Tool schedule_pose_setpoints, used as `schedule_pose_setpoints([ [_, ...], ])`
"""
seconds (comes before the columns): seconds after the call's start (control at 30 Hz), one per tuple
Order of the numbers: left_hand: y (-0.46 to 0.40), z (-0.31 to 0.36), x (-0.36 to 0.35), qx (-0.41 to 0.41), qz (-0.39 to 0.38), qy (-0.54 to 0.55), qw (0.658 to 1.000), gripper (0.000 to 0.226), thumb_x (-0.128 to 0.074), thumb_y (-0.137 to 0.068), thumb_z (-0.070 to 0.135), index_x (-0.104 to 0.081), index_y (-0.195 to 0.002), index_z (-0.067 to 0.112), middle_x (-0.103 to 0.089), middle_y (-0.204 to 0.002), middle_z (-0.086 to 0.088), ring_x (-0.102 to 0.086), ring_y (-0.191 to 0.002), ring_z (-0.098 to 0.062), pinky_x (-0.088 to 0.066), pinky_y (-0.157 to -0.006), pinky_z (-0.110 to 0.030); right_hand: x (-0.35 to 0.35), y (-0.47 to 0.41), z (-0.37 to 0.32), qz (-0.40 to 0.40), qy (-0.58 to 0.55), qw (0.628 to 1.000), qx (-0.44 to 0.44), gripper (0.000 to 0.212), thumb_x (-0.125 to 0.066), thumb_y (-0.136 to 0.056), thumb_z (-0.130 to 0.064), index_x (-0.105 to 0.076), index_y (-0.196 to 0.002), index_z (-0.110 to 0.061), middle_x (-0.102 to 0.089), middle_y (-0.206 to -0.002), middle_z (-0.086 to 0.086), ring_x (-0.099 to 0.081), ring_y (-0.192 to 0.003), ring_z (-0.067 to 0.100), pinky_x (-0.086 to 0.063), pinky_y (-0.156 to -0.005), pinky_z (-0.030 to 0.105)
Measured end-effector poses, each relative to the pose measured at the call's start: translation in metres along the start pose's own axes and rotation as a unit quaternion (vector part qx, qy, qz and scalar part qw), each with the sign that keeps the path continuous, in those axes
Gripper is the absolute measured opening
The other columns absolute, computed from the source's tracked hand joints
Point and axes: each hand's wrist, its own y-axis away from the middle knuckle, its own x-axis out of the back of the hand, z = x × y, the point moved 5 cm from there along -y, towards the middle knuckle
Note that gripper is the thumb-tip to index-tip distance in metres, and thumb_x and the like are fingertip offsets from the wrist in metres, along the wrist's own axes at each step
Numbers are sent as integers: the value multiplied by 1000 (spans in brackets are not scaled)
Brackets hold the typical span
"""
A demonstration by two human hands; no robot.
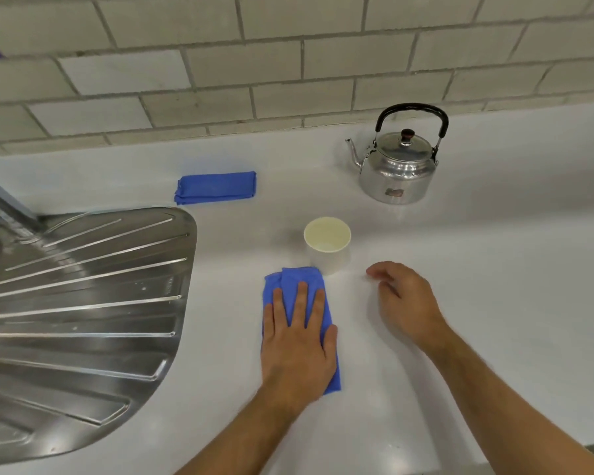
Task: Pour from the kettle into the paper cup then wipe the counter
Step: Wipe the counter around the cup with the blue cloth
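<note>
While the left hand [297, 341] presses flat, fingers spread, the folded blue cloth [290, 279] lies creased.

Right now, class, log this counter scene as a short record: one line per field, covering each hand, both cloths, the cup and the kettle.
left hand: flat, palm down on blue cloth
right hand: empty, fingers curled, low over counter
paper cup: upright, at the cloth's far end
kettle: upright, lid on, behind the cup to the right
folded blue cloth: untouched, near the wall
drainboard: far left
</note>
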Motion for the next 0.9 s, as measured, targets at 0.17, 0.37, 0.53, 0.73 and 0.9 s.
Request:
schedule_pose_setpoints([
  [0.17,2,49,-7,-58,-23,25,998,65,-3,-91,57,7,-151,34,18,-159,7,22,-144,-34,16,-116,-48,6,7,-7,-100,-36,994,16,43,-49,-90,7,-69,-89,-31,-71,-90,-15,-64,-90,-4,-45,-77,5],
  [0.37,-36,88,5,-119,-26,164,979,48,-23,-100,36,-29,-147,29,-20,-160,3,-4,-149,-30,-2,-121,-44,13,3,-8,-85,-25,996,-1,31,-48,-96,-2,-70,-106,-21,-68,-106,-5,-61,-93,2,-41,-78,5],
  [0.53,-28,28,36,-37,73,365,927,29,-41,-80,6,-67,-89,14,-60,-100,4,-56,-96,-16,-44,-87,-26,3,10,-20,-88,30,995,-37,28,-48,-97,-12,-65,-119,-11,-62,-123,10,-56,-110,21,-40,-92,19],
  [0.73,-45,-55,50,50,148,196,968,26,-51,-78,-7,-64,-95,10,-61,-109,-9,-56,-102,-30,-44,-87,-38,-65,48,-44,-116,283,951,-55,73,-24,-101,-49,-4,-156,-5,-2,-161,31,-4,-147,46,-9,-120,46],
  [0.9,-95,-80,47,48,105,66,991,48,-43,-93,21,-37,-141,25,-31,-154,-2,-23,-143,-25,-23,-110,-48,-61,34,-26,-44,308,950,7,72,-11,-97,-47,-8,-156,-6,-7,-162,27,-6,-150,43,-10,-120,49],
])
